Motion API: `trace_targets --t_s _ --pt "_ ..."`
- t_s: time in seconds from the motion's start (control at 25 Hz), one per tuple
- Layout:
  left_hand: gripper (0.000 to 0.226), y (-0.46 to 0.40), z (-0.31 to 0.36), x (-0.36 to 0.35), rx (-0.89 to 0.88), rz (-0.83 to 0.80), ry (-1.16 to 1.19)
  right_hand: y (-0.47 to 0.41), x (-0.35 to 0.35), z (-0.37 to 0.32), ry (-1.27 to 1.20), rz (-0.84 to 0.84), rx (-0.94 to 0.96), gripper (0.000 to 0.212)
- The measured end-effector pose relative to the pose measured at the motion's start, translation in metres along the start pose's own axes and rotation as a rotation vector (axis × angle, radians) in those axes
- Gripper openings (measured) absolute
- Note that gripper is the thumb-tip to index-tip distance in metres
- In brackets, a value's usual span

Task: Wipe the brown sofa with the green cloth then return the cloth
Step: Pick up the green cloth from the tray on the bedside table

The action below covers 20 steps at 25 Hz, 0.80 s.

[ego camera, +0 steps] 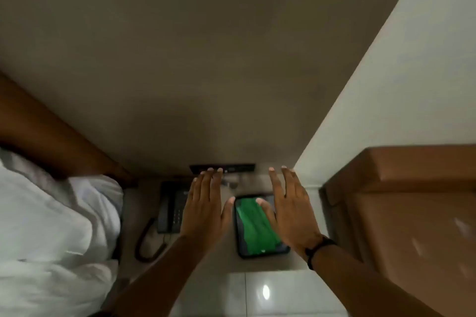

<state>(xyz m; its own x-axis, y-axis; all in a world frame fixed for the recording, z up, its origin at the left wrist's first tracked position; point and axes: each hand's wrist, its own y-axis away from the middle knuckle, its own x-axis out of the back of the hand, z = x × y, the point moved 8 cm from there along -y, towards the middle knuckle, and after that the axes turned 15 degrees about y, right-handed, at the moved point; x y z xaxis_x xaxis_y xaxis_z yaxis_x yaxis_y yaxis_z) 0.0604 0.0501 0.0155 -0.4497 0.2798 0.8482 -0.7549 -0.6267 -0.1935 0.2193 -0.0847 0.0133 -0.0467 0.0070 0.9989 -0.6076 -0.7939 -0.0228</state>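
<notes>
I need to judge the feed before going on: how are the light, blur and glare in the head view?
Head view: dim, soft overall; motion blur smears the brown sofa and white bedding; a bright glare spot sits on the floor tile; wide-angle bending tilts the walls; the green cloth on its dark tray and both hands read clearly enough.

Both hands extended forward, palms down: left hand [203, 210] and right hand [291, 211] flat, fingers spread, empty.

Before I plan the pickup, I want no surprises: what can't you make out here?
- Green cloth in the dark tray: right hand hides its right edge.
- Brown sofa: cut off by the right edge, blurred.
- Telephone: keys too dark and small; left hand covers its side.
</notes>
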Motion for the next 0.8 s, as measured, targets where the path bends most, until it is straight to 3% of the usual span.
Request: trace_targets --t_s 0.16,0.32,0.48,0.8 --pt "0.073 0.08 -0.087 -0.174 0.152 -0.241 -0.002 0.041 -0.218 -0.013 0.013 -0.319 0.032 0.079" --pt "0.072 0.132 -0.137 -0.266 0.208 -0.317 0.052 0.044 -0.33 -0.039 0.062 -0.276 0.02 0.08" --pt "0.072 0.148 -0.16 -0.289 0.202 -0.307 0.066 0.022 -0.368 -0.053 0.15 -0.258 -0.056 0.087" --pt "0.073 0.121 -0.153 -0.263 0.098 -0.294 0.023 0.009 -0.361 -0.055 0.076 -0.245 -0.135 0.067"
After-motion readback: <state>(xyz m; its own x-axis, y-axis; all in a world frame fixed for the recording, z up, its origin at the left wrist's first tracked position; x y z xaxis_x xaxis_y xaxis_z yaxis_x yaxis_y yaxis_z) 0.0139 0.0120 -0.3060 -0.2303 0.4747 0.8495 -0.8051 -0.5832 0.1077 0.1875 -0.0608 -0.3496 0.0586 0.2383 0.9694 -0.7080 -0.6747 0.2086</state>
